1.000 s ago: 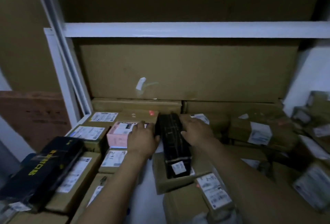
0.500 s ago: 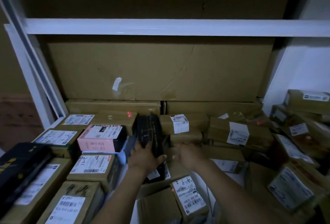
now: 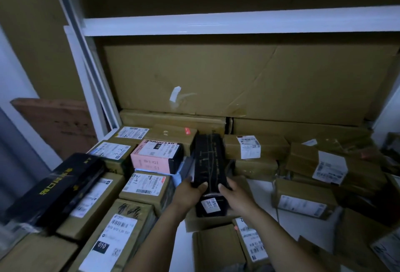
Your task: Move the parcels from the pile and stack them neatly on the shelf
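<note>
On the shelf (image 3: 238, 23), left hand (image 3: 190, 191) and right hand (image 3: 237, 196) grip the near end of a black parcel (image 3: 208, 159) lying between a pink box (image 3: 155, 155) and brown carton (image 3: 271, 146); a skewed shove could jam it.

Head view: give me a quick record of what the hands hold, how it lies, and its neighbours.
held item: black parcel, long, far end pointing to the back, white label on near end
left hand: grips its left side, thumb on top
right hand: grips its right side
left neighbour: pink box
right neighbour: labelled brown box
behind: cardboard sheet under white shelf rail
lifted or resting: cannot tell
</note>
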